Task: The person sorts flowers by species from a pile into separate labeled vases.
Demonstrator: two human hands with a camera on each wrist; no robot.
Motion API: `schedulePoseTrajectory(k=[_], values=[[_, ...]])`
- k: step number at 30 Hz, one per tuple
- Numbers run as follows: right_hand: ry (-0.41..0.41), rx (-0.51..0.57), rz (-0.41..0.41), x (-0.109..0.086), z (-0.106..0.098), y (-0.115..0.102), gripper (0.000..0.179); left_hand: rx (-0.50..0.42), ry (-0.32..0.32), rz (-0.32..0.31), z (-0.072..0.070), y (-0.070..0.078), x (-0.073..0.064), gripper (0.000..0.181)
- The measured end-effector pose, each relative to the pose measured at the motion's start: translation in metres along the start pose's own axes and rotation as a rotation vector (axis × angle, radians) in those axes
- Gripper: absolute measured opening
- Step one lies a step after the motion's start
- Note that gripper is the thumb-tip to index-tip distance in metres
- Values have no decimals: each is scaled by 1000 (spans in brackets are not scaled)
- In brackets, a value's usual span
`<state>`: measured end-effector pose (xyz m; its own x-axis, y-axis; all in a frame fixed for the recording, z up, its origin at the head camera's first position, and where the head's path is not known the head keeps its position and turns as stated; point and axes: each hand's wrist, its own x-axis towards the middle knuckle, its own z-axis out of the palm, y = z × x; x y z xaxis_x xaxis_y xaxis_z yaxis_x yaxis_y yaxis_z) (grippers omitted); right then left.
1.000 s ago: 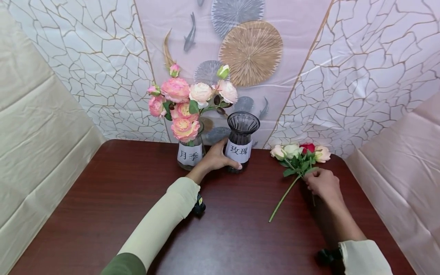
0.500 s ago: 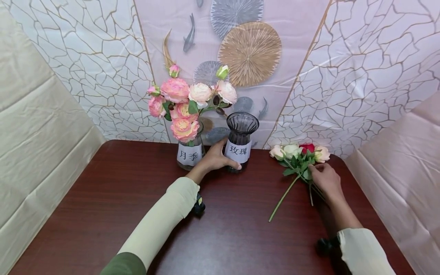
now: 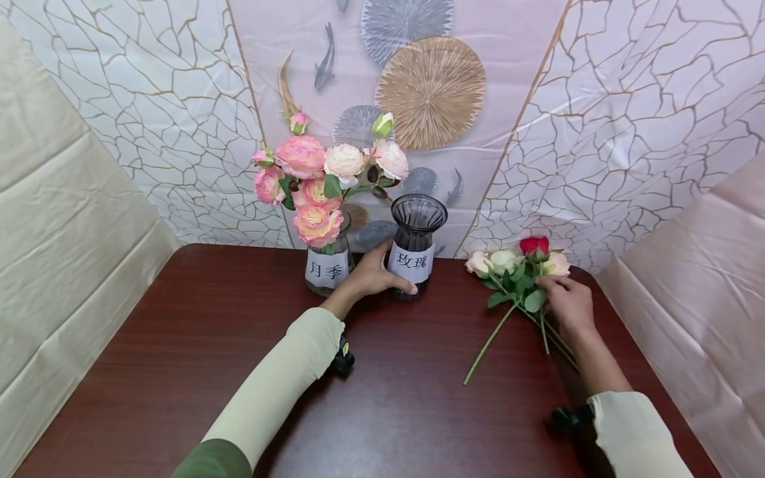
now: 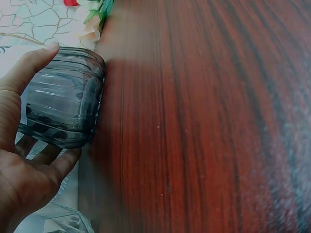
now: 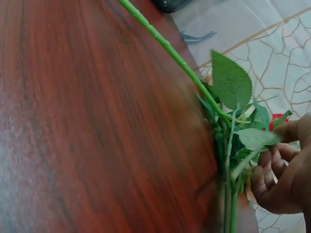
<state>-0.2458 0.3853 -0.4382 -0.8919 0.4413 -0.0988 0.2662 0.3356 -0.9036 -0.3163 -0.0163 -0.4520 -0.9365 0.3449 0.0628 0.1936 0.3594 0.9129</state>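
My left hand (image 3: 373, 274) grips the dark grey ribbed glass vase (image 3: 420, 229) low on its body. Thumb and fingers lie on opposite sides of it, as the left wrist view also shows. The vase stands upright with a white label (image 3: 411, 263) on it. At the right, my right hand (image 3: 570, 305) pinches the red rose (image 3: 534, 245) by its stem below the bloom, among green leaves (image 5: 232, 80). Cream and white roses (image 3: 505, 261) lie beside it on the table. The exact fingertip contact is partly hidden by leaves.
A clear glass vase (image 3: 327, 268) with pink flowers (image 3: 301, 157) and a label stands just left of the grey vase. A long green stem (image 3: 490, 342) lies toward the table's middle. Patterned cloth walls (image 3: 538, 166) rise behind the dark red table (image 3: 382, 411).
My right hand has moved slightly up along the stems. The red rose has risen a little above the other blooms. The left hand stays on the grey vase.
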Motion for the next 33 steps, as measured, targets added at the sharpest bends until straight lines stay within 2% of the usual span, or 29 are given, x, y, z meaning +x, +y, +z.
schedulePoseTrajectory(k=[4, 6, 9, 13, 17, 21, 26, 33], values=[[0, 321, 13, -3, -3, -10, 6, 4, -2, 5, 0, -1, 0, 125], [-12, 443, 3, -6, -4, -14, 9, 0, -5, 6, 0, -1, 0, 123], [-55, 563, -25, -11, -4, -20, 10, -5, -3, 7, 0, -1, -1, 122], [-158, 720, -63, -17, 0, -26, 20, -7, -2, 14, 0, -2, -1, 121], [-243, 854, -74, -22, 4, -30, 28, -7, -3, 18, 0, -2, -1, 122], [-268, 949, -35, -24, 8, -36, 26, -13, -4, 17, 0, -2, 0, 122], [-287, 1067, 15, -25, 14, -41, 21, -19, -2, 17, 1, -1, -1, 122], [-274, 1182, 12, -30, 27, -46, 16, -33, -3, 30, 1, -3, -1, 118]])
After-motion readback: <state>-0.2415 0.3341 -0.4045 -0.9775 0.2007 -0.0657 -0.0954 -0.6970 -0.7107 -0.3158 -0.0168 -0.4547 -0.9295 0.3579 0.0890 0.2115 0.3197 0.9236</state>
